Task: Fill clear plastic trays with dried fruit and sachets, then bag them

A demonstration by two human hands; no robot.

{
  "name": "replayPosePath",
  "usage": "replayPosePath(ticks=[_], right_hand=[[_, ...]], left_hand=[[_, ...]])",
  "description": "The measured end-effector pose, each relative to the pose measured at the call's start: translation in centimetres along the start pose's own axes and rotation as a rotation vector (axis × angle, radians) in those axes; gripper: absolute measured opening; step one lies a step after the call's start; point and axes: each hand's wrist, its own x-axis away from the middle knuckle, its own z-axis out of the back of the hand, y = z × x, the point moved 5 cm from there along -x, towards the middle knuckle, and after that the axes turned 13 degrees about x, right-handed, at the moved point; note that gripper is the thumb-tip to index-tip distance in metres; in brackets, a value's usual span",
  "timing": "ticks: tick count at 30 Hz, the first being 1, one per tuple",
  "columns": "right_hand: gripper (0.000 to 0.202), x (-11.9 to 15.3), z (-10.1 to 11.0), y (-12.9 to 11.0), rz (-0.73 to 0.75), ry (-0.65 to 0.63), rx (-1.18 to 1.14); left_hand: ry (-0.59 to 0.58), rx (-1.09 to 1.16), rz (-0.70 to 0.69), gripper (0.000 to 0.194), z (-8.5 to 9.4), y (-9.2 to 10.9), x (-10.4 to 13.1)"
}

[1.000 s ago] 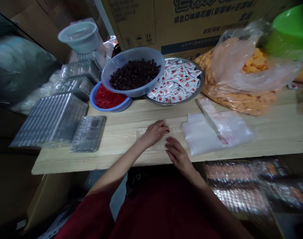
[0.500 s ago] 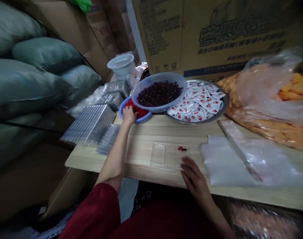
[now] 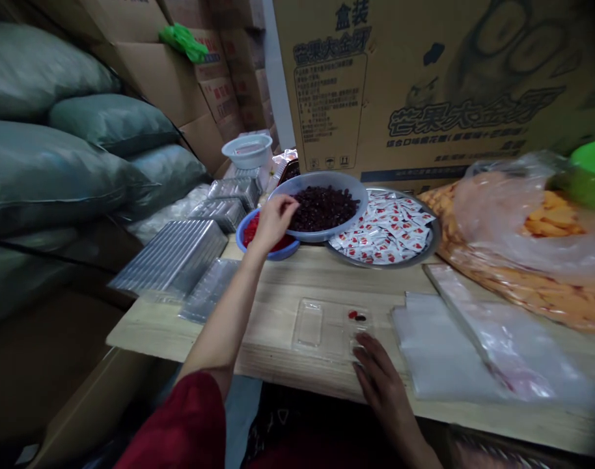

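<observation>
My left hand is over the left rim of a pale bowl of small dark red-brown pieces. Its fingers are pinched together; whatever lies between them is hidden. Just beneath the wrist stands a blue bowl with bright red pieces, partly covered by the hand. A clear plastic tray lies flat on the table. One red piece and one dark piece sit side by side in its right part. My right hand rests at the tray's right edge, fingers extended and slightly apart.
A metal pan of small white packets is right of the bowls. Stacked clear trays stand at left. Flat plastic bags and a large bag of orange pieces lie right. A big carton rises behind.
My left hand has moved up and right, out of the blue bowl with red pieces to the bowl of dark pieces. My right hand stays by the tray. The view has tilted upward.
</observation>
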Motion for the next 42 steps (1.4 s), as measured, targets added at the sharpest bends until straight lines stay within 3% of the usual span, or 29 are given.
replayPosePath(ticks=[4, 7, 10, 14, 16, 17, 19, 22, 24, 26, 29, 31, 34, 37, 40, 41, 42], right_hand=[[0.035, -0.2, 0.3, -0.4, 0.008, 0.009, 0.012], [0.035, -0.2, 0.3, -0.4, -0.016, 0.008, 0.011], [0.033, -0.2, 0.2, -0.4, -0.015, 0.019, 0.002], [0.034, -0.4, 0.3, -0.4, -0.003, 0.032, -0.014], [0.034, -0.5, 0.7, -0.7, -0.018, 0.022, -0.039], [0.033, -0.6, 1.0, -0.8, -0.028, 0.025, -0.059], [0.030, -0.7, 1.7, -1.0, -0.055, 0.048, -0.105], [0.028, -0.7, 2.3, -0.9, -0.110, 0.044, -0.134], [0.027, -0.6, 2.6, -0.9, -0.127, 0.033, -0.128], [0.026, -0.3, 2.7, -1.0, -0.126, 0.035, -0.111], [0.025, -0.1, 2.8, -1.0, -0.101, 0.042, -0.088], [0.026, -0.1, 2.9, -1.0, -0.086, 0.037, -0.081], [0.027, -0.4, 3.3, -1.0, -0.085, 0.060, -0.082], [0.029, -1.1, 4.0, -0.8, -0.086, 0.098, -0.093], [0.032, -2.1, 4.7, -0.4, -0.089, 0.119, -0.088], [0.032, -2.4, 4.8, -0.2, -0.091, 0.136, -0.081], [0.033, -2.6, 4.9, -0.1, -0.091, 0.156, -0.074]], left_hand=[[-0.492, -0.116, 0.016, 0.019, -6.8, 2.5, -2.4], [-0.671, -0.163, 0.042, 0.026, -9.0, 2.1, -3.1], [-0.615, -0.079, 0.022, 0.017, -8.4, 1.4, -3.6], [-0.239, 0.124, 0.048, 0.018, -4.6, 2.1, -2.6], [-0.108, 0.236, 0.034, 0.022, -3.2, 4.2, 0.0], [-0.101, 0.285, 0.031, 0.024, -3.0, 5.5, 1.8], [-0.236, 0.332, 0.058, 0.025, -4.0, 8.1, 6.0], [-0.600, 0.316, 0.108, 0.019, -7.7, 10.7, 13.2], [-0.778, 0.270, 0.098, 0.018, -10.4, 11.0, 17.6], [-0.835, 0.199, 0.065, 0.016, -12.7, 10.4, 20.5], [-0.835, 0.114, 0.008, 0.013, -15.0, 9.3, 22.5], [-0.808, 0.121, -0.026, 0.014, -15.5, 9.4, 22.7], [-0.676, 0.217, -0.045, 0.022, -13.5, 10.3, 21.4], [-0.318, 0.222, -0.029, 0.024, -7.8, 9.5, 17.2], [0.243, 0.000, 0.075, 0.027, 0.2, 4.9, 12.1], [0.343, -0.095, 0.158, 0.028, 2.3, 2.8, 10.7], [0.321, -0.174, 0.246, 0.027, 3.7, 0.5, 9.4]])
